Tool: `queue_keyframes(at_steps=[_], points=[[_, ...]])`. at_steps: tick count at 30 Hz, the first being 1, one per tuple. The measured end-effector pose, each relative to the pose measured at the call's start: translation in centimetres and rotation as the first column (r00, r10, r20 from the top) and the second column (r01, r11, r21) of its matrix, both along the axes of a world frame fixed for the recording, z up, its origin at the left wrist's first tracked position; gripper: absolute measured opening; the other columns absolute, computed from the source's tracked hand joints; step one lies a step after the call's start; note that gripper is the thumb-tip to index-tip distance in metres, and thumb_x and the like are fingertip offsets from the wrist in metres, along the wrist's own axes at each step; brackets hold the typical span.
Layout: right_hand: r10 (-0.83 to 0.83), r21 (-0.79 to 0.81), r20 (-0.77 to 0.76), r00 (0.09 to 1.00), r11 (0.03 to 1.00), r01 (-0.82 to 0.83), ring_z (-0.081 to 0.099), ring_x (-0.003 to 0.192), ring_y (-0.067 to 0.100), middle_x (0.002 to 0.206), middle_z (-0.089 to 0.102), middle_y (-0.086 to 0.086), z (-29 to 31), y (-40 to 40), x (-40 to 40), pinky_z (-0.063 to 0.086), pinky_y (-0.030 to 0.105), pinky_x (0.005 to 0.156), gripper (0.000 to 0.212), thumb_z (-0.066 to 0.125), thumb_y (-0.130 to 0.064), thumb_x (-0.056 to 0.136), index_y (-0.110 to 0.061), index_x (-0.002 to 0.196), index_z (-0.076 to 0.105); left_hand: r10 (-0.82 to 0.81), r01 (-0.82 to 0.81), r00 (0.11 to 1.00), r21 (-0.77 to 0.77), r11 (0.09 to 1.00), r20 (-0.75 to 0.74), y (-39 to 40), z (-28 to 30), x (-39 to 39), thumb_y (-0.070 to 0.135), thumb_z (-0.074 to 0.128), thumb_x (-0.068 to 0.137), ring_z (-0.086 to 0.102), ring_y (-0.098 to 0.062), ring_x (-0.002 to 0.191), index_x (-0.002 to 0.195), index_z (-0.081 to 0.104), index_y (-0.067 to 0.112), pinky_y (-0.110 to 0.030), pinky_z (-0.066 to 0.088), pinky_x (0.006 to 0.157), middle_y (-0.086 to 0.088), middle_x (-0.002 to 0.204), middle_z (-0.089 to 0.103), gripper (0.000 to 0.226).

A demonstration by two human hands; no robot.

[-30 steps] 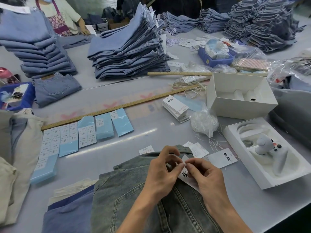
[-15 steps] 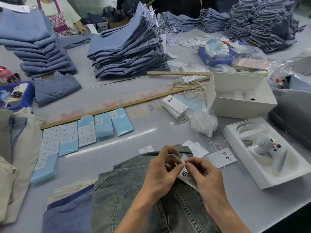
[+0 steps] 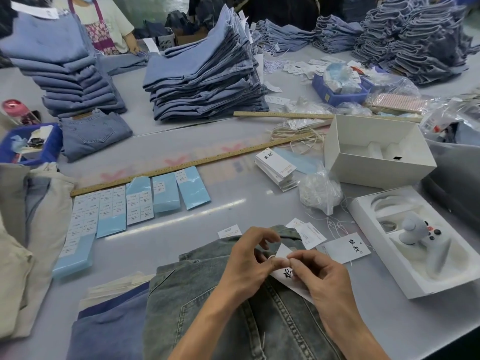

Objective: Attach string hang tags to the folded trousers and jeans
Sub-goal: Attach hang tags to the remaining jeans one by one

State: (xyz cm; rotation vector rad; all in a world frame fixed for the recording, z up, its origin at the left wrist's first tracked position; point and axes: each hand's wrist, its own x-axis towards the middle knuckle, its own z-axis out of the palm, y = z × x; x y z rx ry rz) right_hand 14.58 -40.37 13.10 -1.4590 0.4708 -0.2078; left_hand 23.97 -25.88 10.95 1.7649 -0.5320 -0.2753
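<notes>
Hands, two, left hand (image 3: 245, 258) and right hand (image 3: 318, 279) pinching one hang tag (image 3: 285, 275), one jeans (image 3: 207, 307)

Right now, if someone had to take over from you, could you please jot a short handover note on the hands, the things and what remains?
Left hand and right hand both pinch the hang tag and its string at the waistband of the grey jeans lying in front. Tag not visibly fastened yet. Spare tags: stack, a loose one on the table. The bag of strings sits nearby. Left: finish this tag, then the folded garments underneath.
</notes>
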Motion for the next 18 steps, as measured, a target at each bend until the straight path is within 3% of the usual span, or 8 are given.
queue_keyframes(at_steps=[4, 8, 11, 13, 14, 16, 18], points=[[-0.011, -0.046, -0.017, 1.0, 0.999, 0.01, 0.067, 0.07, 0.017, 0.075, 0.072, 0.01, 0.0, 0.0, 0.2, 0.059, 0.03, 0.073, 0.015, 0.075, -0.005, 0.087, -0.02, 0.086, 0.08, -0.02, 0.02, 1.0, 0.023, 1.0, 0.001, -0.1, -0.3, -0.3, 0.035, 0.083, 0.081, 0.06, -0.012, 0.086, 0.102, 0.066, 0.033, -0.025, 0.05, 0.074, 0.014, 0.095, 0.062, 0.028], [-0.015, -0.102, 0.029, 0.999, 0.995, 0.018, 0.071, 0.073, 0.02, 0.081, 0.073, 0.007, 0.5, -0.1, 0.5, 0.06, 0.032, 0.07, 0.028, 0.075, -0.007, 0.088, -0.031, 0.103, 0.075, -0.214, 0.183, 0.972, 0.262, 0.948, 0.094, -0.2, 0.1, -0.6, 0.038, 0.079, 0.081, 0.051, 0.0, 0.102, 0.118, 0.058, 0.043, -0.017, 0.043, 0.088, 0.023, 0.11, 0.059, 0.043], [-0.068, -0.289, 0.073, 0.995, 0.953, 0.086, 0.072, 0.084, 0.016, 0.092, 0.073, 0.0, 0.5, 0.1, 0.6, 0.058, 0.024, 0.077, 0.03, 0.072, -0.01, 0.091, -0.036, 0.106, 0.072, -0.137, 0.123, 0.987, 0.159, 0.98, 0.081, -0.2, 0.3, -1.4, 0.017, 0.074, 0.089, 0.054, 0.004, 0.089, 0.115, 0.061, 0.039, -0.012, 0.041, 0.081, 0.028, 0.098, 0.06, 0.036], [-0.043, -0.488, 0.098, 0.994, 0.868, 0.086, 0.067, 0.101, 0.009, 0.105, 0.069, -0.012, 0.6, 0.2, 0.5, 0.054, 0.022, 0.084, 0.032, 0.07, -0.011, 0.092, -0.035, 0.113, 0.069, -0.015, 0.015, 0.999, 0.001, 1.0, -0.035, 0.1, 0.6, -1.8, 0.014, 0.071, 0.09, 0.057, -0.001, 0.074, 0.112, 0.063, 0.039, -0.015, 0.045, 0.071, 0.024, 0.085, 0.062, 0.034], [0.005, -0.598, 0.084, 0.996, 0.8, 0.046, 0.062, 0.108, 0.005, 0.113, 0.066, -0.018, 0.8, 0.3, 0.4, 0.05, 0.022, 0.088, 0.034, 0.071, -0.013, 0.091, -0.033, 0.118, 0.067, 0.031, -0.036, 0.995, -0.051, 0.998, -0.092, 0.3, 0.7, -1.9, 0.013, 0.072, 0.088, 0.06, -0.005, 0.073, 0.113, 0.062, 0.04, -0.02, 0.051, 0.071, 0.02, 0.088, 0.064, 0.038], [0.115, -0.76, 0.014, 0.993, 0.647, -0.064, 0.056, 0.112, 0.005, 0.119, 0.061, -0.02, 0.9, 0.5, 0.0, 0.046, 0.026, 0.093, 0.042, 0.076, -0.015, 0.087, -0.026, 0.126, 0.065, 0.051, -0.074, 0.982, -0.124, 0.99, -0.18, 0.8, 0.9, -2.3, 0.01, 0.071, 0.088, 0.069, -0.016, 0.082, 0.12, 0.06, 0.038, -0.036, 0.061, 0.074, 0.014, 0.105, 0.068, 0.044], [0.169, -0.832, -0.042, 0.985, 0.539, -0.128, 0.061, 0.104, 0.012, 0.11, 0.065, -0.015, 1.0, 0.8, -0.3, 0.052, 0.033, 0.088, 0.042, 0.08, -0.013, 0.084, -0.023, 0.123, 0.068, 0.049, -0.081, 0.98, -0.163, 0.983, -0.191, 1.6, 0.8, -2.7, 0.006, 0.068, 0.09, 0.07, -0.018, 0.098, 0.124, 0.059, 0.035, -0.041, 0.062, 0.077, 0.012, 0.119, 0.065, 0.045]])
